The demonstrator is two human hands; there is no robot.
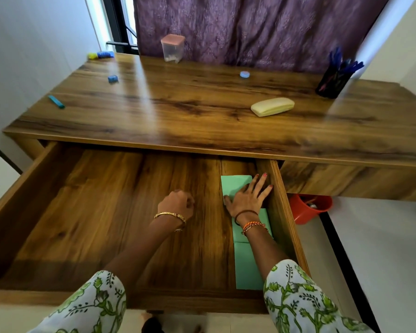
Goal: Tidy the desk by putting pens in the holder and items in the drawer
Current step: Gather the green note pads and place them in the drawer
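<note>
Both hands were down inside the open drawer (58, 179): the right hand (246, 197) lay flat with fingers spread on the green paper pads (246, 267) lined against the drawer's right wall, and the left hand (178, 204) was curled into a loose fist, holding nothing visible. The cream spectacle case (272, 106) lay on the desk (178, 111) ahead and slightly right — long axis roughly left to right, nearer the right hand, just short of the pen holder (333, 82).
</note>
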